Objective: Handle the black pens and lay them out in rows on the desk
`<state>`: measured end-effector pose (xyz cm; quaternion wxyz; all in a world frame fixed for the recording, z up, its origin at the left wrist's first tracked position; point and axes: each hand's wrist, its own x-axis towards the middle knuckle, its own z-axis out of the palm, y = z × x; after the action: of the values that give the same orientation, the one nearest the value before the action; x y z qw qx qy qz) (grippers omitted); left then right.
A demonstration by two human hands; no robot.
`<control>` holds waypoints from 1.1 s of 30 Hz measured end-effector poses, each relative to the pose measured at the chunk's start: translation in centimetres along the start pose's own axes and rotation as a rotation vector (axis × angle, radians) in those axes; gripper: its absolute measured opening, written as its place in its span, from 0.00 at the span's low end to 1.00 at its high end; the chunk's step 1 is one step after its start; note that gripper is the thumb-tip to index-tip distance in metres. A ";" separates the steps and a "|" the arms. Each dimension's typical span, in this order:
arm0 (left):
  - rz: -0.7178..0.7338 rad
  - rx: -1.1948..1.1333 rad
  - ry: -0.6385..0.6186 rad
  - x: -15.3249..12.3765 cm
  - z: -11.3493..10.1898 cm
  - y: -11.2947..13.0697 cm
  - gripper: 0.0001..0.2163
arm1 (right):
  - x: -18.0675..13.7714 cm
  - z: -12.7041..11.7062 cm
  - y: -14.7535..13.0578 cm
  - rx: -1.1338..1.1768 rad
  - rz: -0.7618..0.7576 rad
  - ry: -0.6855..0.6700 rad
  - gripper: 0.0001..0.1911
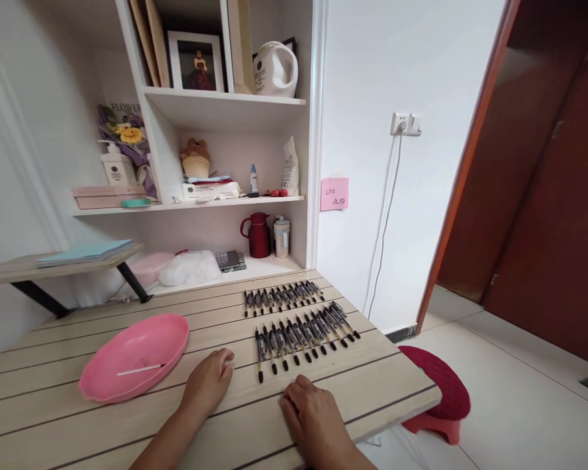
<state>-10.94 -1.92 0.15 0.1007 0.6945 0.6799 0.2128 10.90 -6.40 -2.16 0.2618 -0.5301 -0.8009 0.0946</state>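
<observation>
Black pens (294, 336) are lying flat, side by side, in 2 rows to the right of the pink bowl (134, 356). Front row (318, 326) is sitting level with the bowl. Back row (281, 297) is lying beyond it, both fanning slightly rightwards.

1. Bright, even, diffuse light washes the white wall (372, 78).
2. Faint, soft shadows lie under the left hand (210, 384) and right hand (314, 418) on the table (377, 385).
3. The centre is sharp; straight lines bow toward the edges.

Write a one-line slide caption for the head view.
Left hand and right hand rest on a table by pen rows and a pink bowl.
</observation>
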 end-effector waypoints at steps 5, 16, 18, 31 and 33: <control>0.009 -0.042 -0.031 0.4 -0.1 -0.5 0.12 | 0.9 -1.8 3.0 0.106 0.065 0.001 0.10; 0.070 -0.290 -0.069 3.9 -0.8 1.9 0.11 | 6.6 -7.9 17.0 -0.289 0.527 0.086 0.12; 0.095 -0.360 -0.049 4.4 -0.6 3.8 0.12 | 7.4 -7.6 17.5 -0.286 0.533 0.037 0.12; 0.014 -0.764 -0.199 3.7 2.0 11.9 0.11 | 7.3 -8.2 15.4 -0.029 0.458 0.158 0.07; -0.079 -0.945 -0.257 3.5 2.6 13.2 0.15 | 6.5 -7.9 13.1 0.161 0.346 0.167 0.07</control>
<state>2.08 1.15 4.05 0.4960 0.5672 0.5166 0.4067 23.57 3.90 0.99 0.3488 -0.6430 -0.6634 0.1574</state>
